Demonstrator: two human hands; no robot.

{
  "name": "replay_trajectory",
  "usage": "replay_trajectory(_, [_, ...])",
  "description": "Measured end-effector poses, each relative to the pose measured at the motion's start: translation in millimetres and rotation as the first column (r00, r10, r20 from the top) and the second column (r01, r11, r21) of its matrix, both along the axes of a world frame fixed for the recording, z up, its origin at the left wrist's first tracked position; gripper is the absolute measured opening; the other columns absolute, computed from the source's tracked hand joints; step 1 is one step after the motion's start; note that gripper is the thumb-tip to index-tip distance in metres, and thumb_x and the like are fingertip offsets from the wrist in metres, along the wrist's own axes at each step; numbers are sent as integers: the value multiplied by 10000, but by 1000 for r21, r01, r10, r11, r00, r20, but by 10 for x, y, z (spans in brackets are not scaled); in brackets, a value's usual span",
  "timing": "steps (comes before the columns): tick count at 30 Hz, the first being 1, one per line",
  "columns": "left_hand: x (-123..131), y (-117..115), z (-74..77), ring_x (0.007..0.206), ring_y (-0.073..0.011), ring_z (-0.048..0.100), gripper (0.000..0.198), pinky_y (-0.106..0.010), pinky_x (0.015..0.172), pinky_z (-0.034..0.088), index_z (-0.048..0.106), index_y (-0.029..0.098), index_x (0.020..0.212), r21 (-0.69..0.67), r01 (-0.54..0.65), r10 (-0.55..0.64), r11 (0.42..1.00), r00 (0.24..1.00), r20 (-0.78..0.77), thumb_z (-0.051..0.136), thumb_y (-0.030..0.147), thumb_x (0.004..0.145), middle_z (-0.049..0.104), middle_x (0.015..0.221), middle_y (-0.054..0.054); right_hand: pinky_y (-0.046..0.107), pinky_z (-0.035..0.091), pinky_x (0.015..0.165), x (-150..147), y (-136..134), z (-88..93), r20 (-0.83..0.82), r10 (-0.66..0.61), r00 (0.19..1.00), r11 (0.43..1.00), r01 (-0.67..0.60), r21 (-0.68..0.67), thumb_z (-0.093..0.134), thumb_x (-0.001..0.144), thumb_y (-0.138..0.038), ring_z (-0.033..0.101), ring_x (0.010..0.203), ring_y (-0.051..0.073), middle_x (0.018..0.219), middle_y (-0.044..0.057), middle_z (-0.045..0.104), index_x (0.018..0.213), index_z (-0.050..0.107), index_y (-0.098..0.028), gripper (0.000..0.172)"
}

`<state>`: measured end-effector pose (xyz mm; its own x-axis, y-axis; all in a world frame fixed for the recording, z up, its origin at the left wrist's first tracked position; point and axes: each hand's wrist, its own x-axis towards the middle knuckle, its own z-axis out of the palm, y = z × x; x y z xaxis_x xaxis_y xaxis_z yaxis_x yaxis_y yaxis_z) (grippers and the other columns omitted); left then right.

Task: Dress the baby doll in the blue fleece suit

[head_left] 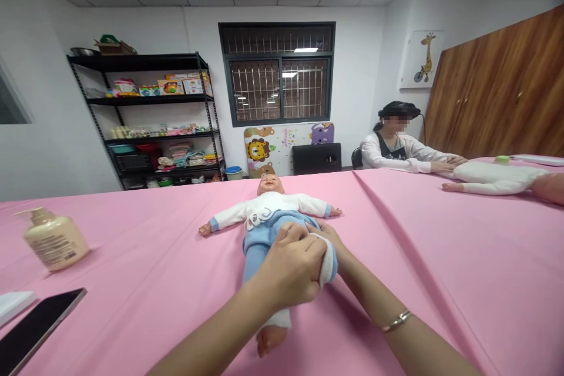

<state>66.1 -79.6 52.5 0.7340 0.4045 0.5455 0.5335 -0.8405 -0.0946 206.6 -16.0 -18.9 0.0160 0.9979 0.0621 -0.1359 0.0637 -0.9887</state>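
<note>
A baby doll [268, 185] lies on its back, arms spread, head away from me. It wears a white top [282, 204] with an animal face and blue trousers [255, 258] with white cuffs. My left hand [291, 261] is closed in a fist round the raised trouser leg, its white-and-blue cuff showing beside my knuckles. My right hand [330, 239] lies behind that leg, fingers curled against the blue cloth near the doll's hip; they are partly hidden. The doll's other leg stretches toward me, with its bare foot [271, 339] out of the cuff.
A pink cloth [145, 258] covers the table. On the left stand a pump bottle [55, 241], a phone [39, 329] and a white object [15, 306]. Across at the right, a person [394, 147] sits with both hands near another doll [497, 177]. Shelves [154, 98] stand behind.
</note>
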Motion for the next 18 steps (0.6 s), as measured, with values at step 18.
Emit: replay_trajectory(18, [168,-284,-326,769,-101,416,137,-242,753,321,469,177,920,-21,358,-347,934,886,-308,354,181,847,518,800,1,100,270,582,208,146,-235,557,-323,765,937,341,75,449,659,-538,391,637,3,768,19,561,872,560,-87,510])
